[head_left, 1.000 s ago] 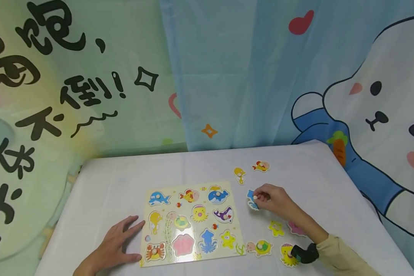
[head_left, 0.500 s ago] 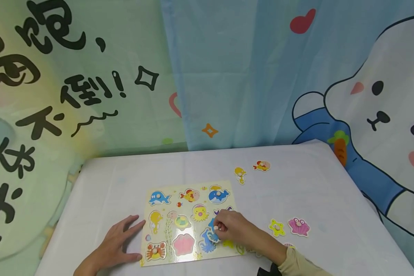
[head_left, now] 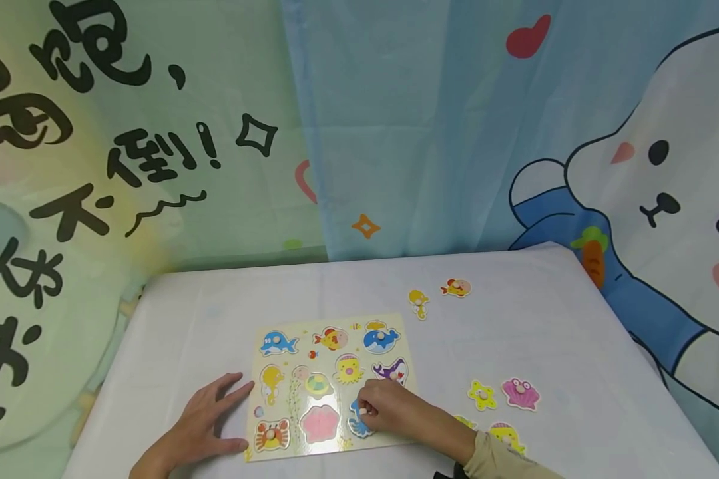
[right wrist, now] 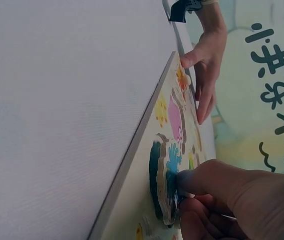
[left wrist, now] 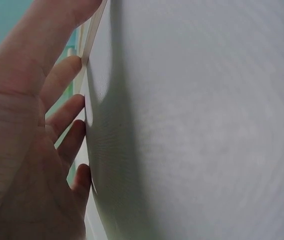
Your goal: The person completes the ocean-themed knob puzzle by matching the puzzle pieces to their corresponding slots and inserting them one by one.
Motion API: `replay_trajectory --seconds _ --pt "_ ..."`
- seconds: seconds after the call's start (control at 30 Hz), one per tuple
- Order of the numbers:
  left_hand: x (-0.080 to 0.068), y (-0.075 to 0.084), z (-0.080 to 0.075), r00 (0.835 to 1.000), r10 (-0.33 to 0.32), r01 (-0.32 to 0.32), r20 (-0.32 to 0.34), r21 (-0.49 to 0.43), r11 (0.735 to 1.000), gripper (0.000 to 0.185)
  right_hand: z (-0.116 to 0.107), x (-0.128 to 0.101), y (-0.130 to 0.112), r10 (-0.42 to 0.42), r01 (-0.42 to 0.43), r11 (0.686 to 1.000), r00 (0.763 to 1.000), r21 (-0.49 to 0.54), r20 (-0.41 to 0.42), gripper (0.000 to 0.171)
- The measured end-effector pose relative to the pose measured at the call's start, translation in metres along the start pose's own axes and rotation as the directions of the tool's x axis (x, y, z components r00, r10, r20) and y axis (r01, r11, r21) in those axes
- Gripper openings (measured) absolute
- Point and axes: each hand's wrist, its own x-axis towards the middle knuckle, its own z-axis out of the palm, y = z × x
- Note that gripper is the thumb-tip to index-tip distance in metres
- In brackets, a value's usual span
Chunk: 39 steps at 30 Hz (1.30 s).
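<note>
A blue squid puzzle piece (head_left: 355, 419) is pinched by its knob in my right hand (head_left: 391, 407), at the lower right of the puzzle board (head_left: 311, 450). In the right wrist view the squid piece (right wrist: 173, 159) lies on or just above the board; whether it sits fully in its recess I cannot tell. My left hand (head_left: 206, 416) spreads its fingers at the board's left edge, with thumb and index fingertip touching it. Dolphin (head_left: 278, 342), crab (head_left: 272, 435), blue whale (head_left: 381, 338) and purple whale (head_left: 393, 370) pieces sit in the board.
Loose seahorse (head_left: 419, 303) and fish (head_left: 456, 288) pieces lie behind the board on the right. Star (head_left: 482, 395), pink shell (head_left: 520, 394) and octopus (head_left: 506, 434) pieces lie to its right. The right forearm partly covers the turtle piece (head_left: 465, 422). A white cloth (head_left: 204, 319) covers the table.
My right hand has carried the squid piece leftward from the table right of the board onto the squid's place, then slightly lower. My left hand has stayed at the board's edge.
</note>
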Motion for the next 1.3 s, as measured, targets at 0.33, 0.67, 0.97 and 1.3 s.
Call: replay_trajectory --seconds 0.33,0.67,0.97,1.3 --pt "0.002 0.0 -0.001 1.0 -0.01 0.01 0.018 0.001 1.0 0.089 0.009 -0.002 0.002 -0.007 0.007 1.0 1.0 -0.03 -0.014 0.005" --pt "0.002 0.0 -0.002 1.0 -0.008 0.008 0.016 0.009 1.0 0.089 0.015 -0.004 0.001 -0.053 0.048 0.996 0.996 -0.07 -0.073 0.005" --pt "0.002 0.0 -0.002 1.0 -0.011 0.01 0.02 0.009 1.0 0.089 0.018 -0.007 -0.001 -0.088 0.074 0.989 0.99 -0.127 -0.106 0.004" --pt "0.002 0.001 0.0 0.999 -0.028 0.027 0.024 0.007 1.0 0.089 0.02 -0.012 -0.002 -0.061 0.051 0.99 0.996 -0.132 -0.07 0.017"
